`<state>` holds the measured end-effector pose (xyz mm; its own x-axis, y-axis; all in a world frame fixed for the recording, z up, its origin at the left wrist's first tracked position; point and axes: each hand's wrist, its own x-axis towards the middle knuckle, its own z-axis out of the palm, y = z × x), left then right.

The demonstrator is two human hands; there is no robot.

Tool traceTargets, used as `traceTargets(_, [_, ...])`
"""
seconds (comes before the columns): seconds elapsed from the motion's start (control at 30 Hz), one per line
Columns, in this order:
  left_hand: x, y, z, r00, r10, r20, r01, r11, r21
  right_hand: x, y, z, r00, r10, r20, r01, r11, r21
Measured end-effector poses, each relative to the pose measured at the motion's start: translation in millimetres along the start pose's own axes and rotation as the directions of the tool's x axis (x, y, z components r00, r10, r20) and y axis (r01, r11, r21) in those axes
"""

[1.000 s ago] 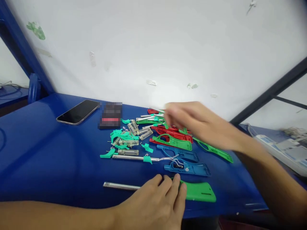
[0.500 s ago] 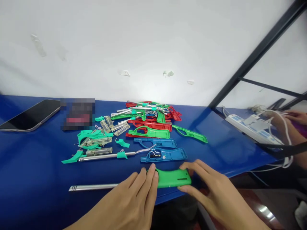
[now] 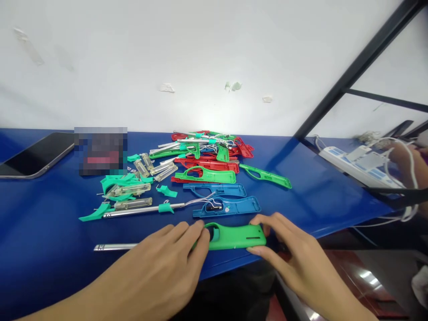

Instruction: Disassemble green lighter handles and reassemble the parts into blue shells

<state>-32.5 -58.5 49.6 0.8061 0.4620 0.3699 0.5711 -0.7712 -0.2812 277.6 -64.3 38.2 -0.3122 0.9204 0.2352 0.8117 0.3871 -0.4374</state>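
Note:
A green long-necked lighter (image 3: 234,236) lies along the table's front edge, its metal tube pointing left and a teal trigger showing in the loop. My left hand (image 3: 167,263) is closed over the front of the body, fingers pressed together and hiding where tube and handle meet. At the butt end, my right hand (image 3: 294,254) grips the handle between thumb and fingers. Just behind it are a blue casing half (image 3: 242,205) with white wires and a loose metal tube (image 3: 133,210) with a teal trigger.
Clear fuel tanks (image 3: 133,203) and teal triggers (image 3: 117,180) lie at left. Red and green casings (image 3: 214,174) are heaped behind. A phone (image 3: 36,154) and a blurred-out dark item (image 3: 102,151) stand left; a power strip (image 3: 361,167) and another person's arm (image 3: 406,162) appear right, past a black frame.
My left hand has slid left along the lighter, baring the trigger loop. My right hand keeps its grip at the butt end. The whole view has shifted slightly.

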Motion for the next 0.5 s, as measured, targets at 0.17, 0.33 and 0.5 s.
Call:
traceTargets(0.17, [-27.4, 0.7, 16.7, 0.993, -0.116, 0.015, 0.116, 0.993, -0.007, -3.1, 6.0, -1.2, 0.999, 0.036, 0.002, -0.037, 0.999, 0.040])
traceTargets(0.33, [-3.3, -3.6, 5.2, 0.989, -0.141, -0.038, 0.137, 0.985, -0.105, -3.5, 8.5, -5.8, 1.000, 0.017, -0.020, -0.017, 0.999, 0.037])
traceTargets(0.5, [12.5, 0.2, -6.0, 0.986, -0.166, 0.022, 0.167, 0.958, -0.231, -21.9, 13.5, -9.2, 0.996, -0.044, -0.073, 0.050, 0.996, 0.072])
